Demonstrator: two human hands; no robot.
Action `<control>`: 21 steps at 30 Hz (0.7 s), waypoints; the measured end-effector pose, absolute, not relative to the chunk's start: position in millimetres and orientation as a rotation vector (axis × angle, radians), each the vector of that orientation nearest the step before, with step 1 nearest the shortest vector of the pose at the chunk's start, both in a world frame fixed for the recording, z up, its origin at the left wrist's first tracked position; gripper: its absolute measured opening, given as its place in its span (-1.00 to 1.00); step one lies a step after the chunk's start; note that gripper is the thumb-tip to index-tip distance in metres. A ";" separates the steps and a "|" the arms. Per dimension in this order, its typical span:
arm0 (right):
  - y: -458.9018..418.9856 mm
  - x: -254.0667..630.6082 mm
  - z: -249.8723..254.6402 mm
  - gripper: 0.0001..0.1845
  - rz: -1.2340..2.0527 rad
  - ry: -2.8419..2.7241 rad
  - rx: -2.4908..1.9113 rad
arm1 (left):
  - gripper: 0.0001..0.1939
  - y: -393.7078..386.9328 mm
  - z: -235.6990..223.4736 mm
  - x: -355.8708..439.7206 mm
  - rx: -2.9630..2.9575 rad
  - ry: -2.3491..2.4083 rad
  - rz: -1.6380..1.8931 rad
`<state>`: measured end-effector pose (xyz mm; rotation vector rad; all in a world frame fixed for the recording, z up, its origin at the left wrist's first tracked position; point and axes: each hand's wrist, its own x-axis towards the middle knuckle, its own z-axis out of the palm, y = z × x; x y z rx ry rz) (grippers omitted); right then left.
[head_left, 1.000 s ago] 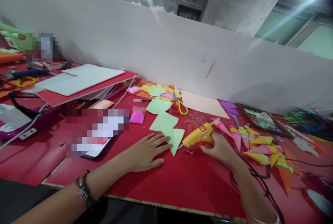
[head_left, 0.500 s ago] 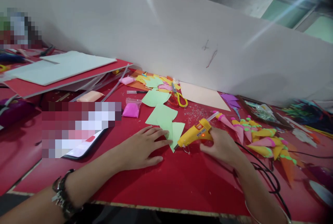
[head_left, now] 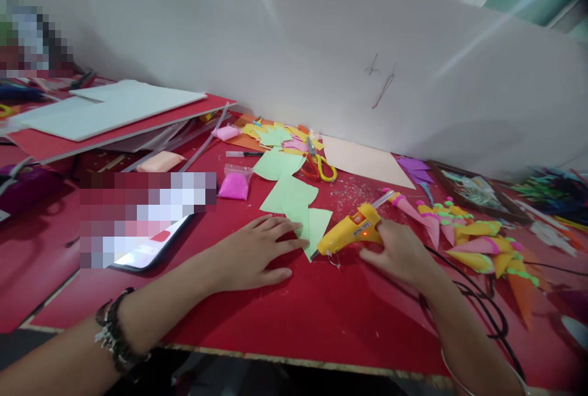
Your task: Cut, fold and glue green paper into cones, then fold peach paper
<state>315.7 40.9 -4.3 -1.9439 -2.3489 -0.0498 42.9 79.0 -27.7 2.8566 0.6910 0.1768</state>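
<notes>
My left hand (head_left: 255, 254) lies flat on the red table (head_left: 321, 316), fingers stretched out, with the fingertips on the edge of a light green paper piece (head_left: 312, 227). My right hand (head_left: 399, 252) is wrapped round the handle of a yellow hot glue gun (head_left: 351, 232), whose nozzle points left at the corner of that green paper. A small red light glows on the gun. Its black cord (head_left: 478, 304) trails back along my right forearm.
More green paper pieces (head_left: 287, 190), yellow-handled scissors (head_left: 319, 166), a pink bag (head_left: 235, 184) and a peach sheet (head_left: 362, 163) lie behind. Several coloured paper cones (head_left: 463, 236) are heaped at the right. A phone (head_left: 147, 252) and stacked boards (head_left: 105, 120) lie left. A white wall board (head_left: 321, 65) stands behind.
The view has tilted down a little. Both hands stay almost where they were; the glue gun's nozzle has come slightly closer to the green paper's corner.
</notes>
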 end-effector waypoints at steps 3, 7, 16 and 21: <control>41.1 315.9 -3.7 -0.84 -0.034 -2.362 -1.936 | -0.51 78.9 -26.4 43.6 2.856 0.691 0.163; 41.2 317.4 -4.4 -0.85 -0.046 -2.374 -1.921 | -0.51 79.1 -27.8 43.4 2.859 0.702 0.164; 41.5 319.7 -6.2 -0.86 -0.089 -2.383 -1.916 | -0.52 79.9 -27.1 43.3 2.866 0.694 0.155; 42.1 321.3 -6.5 -0.89 -0.112 -2.390 -1.917 | -0.52 79.9 -28.5 43.1 2.871 0.692 0.161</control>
